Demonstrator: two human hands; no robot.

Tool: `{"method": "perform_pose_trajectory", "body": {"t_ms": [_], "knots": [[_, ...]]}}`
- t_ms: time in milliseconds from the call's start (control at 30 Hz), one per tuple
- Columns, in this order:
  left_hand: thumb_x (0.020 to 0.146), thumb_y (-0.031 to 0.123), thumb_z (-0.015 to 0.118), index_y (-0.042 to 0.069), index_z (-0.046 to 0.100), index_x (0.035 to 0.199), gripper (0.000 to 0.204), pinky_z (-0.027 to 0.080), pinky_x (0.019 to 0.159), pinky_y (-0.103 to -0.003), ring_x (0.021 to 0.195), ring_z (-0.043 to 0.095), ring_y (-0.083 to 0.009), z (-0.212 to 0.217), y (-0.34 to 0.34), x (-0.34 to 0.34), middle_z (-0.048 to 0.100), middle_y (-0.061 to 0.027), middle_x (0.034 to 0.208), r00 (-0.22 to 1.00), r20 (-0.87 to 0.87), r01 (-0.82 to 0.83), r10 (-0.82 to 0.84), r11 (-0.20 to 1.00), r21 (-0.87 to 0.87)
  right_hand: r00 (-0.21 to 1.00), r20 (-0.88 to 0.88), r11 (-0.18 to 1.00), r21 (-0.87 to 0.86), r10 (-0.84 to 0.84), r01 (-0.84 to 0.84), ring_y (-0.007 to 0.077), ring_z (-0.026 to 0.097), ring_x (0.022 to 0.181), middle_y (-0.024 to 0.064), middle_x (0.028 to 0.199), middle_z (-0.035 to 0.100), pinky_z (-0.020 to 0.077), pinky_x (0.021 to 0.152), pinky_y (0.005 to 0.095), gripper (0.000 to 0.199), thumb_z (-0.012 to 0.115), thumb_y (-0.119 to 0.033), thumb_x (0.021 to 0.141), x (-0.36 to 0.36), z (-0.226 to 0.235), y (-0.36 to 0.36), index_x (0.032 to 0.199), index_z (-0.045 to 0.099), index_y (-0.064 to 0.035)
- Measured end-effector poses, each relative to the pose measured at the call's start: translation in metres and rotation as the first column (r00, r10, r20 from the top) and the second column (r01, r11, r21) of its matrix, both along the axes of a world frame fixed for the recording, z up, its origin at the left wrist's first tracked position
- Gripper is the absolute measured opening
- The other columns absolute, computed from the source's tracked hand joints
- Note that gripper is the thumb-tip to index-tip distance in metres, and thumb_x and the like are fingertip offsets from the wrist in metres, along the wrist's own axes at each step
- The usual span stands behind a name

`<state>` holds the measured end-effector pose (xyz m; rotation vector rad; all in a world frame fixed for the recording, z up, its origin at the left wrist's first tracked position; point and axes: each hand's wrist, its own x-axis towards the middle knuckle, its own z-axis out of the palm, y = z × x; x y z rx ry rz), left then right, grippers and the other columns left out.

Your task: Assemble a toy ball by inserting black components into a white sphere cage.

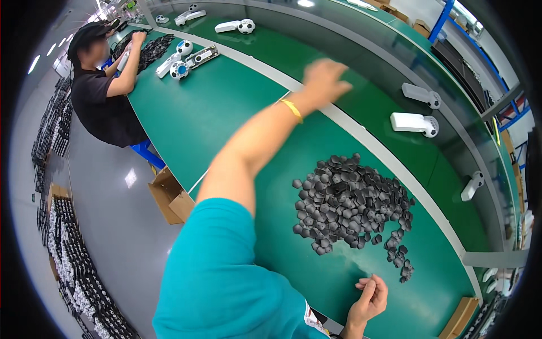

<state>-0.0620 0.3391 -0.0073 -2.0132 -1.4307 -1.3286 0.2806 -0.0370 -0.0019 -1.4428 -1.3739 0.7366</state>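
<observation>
Black pentagonal pieces (347,200) lie in a broad, loose heap on the green tabletop (226,104), to the right of the outstretched left arm, with a thin trail of them straggling down toward the near right. The left hand (324,83) reaches across the pale rail (353,122) and hangs over the green belt (389,152) beyond it. It is blurred, but its fingers look spread wide, with the thumb apart; a yellow wristband (292,111) circles the wrist below a bare forearm and a teal sleeve (226,231). Down near the table's near edge, the right hand (370,299) is bunched, thumb drawn in close to the fingertips, just below the trail of pieces. A tiny dark bit shows at those tips, but from where I stand I cannot tell whether anything is pinched there.

On the belt, to the right of the left hand, two white devices (412,122) with football-patterned ball ends lie close together, and another one (473,186) lies farther along. Over on the left, a co-worker (104,96) in a dark shirt and cap bends over the same line of tables, near a second dark heap (155,50). An open cardboard box (169,195) stands below the table edge.
</observation>
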Motion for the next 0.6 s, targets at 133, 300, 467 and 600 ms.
{"method": "perform_pose_trajectory", "body": {"t_ms": [133, 300, 467, 600], "knots": [[0.076, 0.041, 0.071, 0.015, 0.057, 0.122, 0.055, 0.036, 0.095, -0.054, 0.119, 0.044, -0.0330, 0.017, -0.057, -0.158, 0.046, -0.0156, 0.132, 0.662, -0.166, -0.749, 0.731, 0.647, -0.142, 0.999, 0.032, 0.999, 0.046, -0.001, 0.000, 0.0121, 0.058, 0.063, 0.0101, 0.077, 0.063, 0.0480, 0.059, 0.0228, 0.015, 0.050, -0.003, 0.095, -0.003, -0.002, 0.004, 0.105, 0.058, 0.0050], [0.078, 0.042, 0.069, 0.027, 0.046, 0.136, 0.064, 0.023, 0.100, -0.067, 0.135, 0.024, -0.0390, 0.006, -0.125, -0.302, 0.026, -0.0153, 0.147, 0.375, -0.214, -0.881, 0.902, 0.275, -0.385, 0.996, 0.082, 0.998, 0.059, 0.017, -0.022, 0.0122, 0.058, 0.062, 0.0102, 0.077, 0.064, 0.0490, 0.058, 0.0227, 0.015, 0.051, -0.002, 0.094, -0.021, 0.002, 0.015, 0.104, 0.058, 0.0052], [0.076, 0.034, 0.073, 0.031, 0.043, 0.137, 0.067, 0.035, 0.100, -0.058, 0.128, 0.033, -0.0463, -0.022, -0.143, -0.364, 0.020, -0.0186, 0.147, 0.524, -0.150, -0.762, 0.838, 0.383, -0.522, 0.980, 0.168, 0.990, 0.070, 0.105, -0.119, 0.0125, 0.060, 0.063, 0.0106, 0.076, 0.064, 0.0503, 0.057, 0.0231, 0.013, 0.052, 0.000, 0.092, -0.036, 0.012, 0.020, 0.102, 0.059, 0.0056], [0.075, 0.031, 0.075, 0.029, 0.044, 0.134, 0.066, 0.039, 0.100, -0.050, 0.120, 0.042, -0.0466, -0.015, -0.140, -0.369, 0.028, -0.0200, 0.140, 0.542, -0.082, -0.736, 0.836, 0.425, -0.527, 0.971, 0.210, 0.987, 0.086, 0.118, -0.138, 0.0130, 0.061, 0.063, 0.0107, 0.076, 0.064, 0.0508, 0.058, 0.0235, 0.013, 0.053, 0.001, 0.091, -0.048, 0.017, 0.017, 0.101, 0.059, 0.0059]]}}
